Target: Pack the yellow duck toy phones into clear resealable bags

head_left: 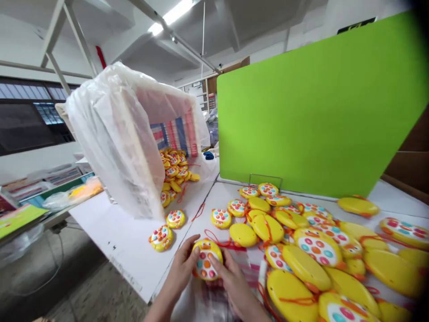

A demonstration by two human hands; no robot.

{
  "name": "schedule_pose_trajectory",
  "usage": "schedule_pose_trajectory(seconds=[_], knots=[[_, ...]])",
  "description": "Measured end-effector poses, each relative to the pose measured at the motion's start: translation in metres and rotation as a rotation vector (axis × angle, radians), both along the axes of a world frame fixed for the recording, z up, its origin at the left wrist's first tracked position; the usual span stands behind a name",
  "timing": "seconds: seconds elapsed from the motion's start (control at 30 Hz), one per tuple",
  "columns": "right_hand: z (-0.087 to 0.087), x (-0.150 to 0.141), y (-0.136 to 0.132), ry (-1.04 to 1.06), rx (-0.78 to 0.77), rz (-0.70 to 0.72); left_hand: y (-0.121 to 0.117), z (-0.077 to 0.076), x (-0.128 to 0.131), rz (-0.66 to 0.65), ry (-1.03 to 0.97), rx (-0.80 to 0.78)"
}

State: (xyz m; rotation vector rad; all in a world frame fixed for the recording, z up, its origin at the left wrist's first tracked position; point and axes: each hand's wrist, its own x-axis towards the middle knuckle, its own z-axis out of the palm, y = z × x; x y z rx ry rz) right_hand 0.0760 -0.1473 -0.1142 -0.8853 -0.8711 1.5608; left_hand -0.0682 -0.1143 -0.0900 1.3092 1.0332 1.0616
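Between my two hands is a yellow duck-shaped toy [207, 263] with a white face full of coloured round buttons, held above the front of the table. My left hand [182, 264] grips its left edge. Fingers of my right hand [231, 275] wrap its right edge, and that thumb lies on the buttons. A red cord loops out near the toy's top. Two similar duck toys [175, 218] lie on the white table to the left. Many more yellow duck toys [317, 246] are heaped to the right, some button side up, some back side up, with red cords among them.
At the left a plastic-wrapped box [124, 147] lies on its side, its opening facing right, with a pile of duck toys [176, 170] inside. A tall green board [311, 112] stands behind the heap. The white table's [124, 241] front-left edge drops to the floor.
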Motion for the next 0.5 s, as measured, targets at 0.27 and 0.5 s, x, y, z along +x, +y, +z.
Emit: schedule_pose_trajectory(seconds=[0.27, 0.5], knots=[[-0.010, 0.003, 0.000, 0.032, -0.025, -0.057, -0.035, -0.008, 0.018, -0.039, -0.191, -0.100], [-0.014, 0.001, 0.002, 0.078, -0.099, -0.082, -0.032, -0.011, 0.022, 0.037, -0.076, -0.069]])
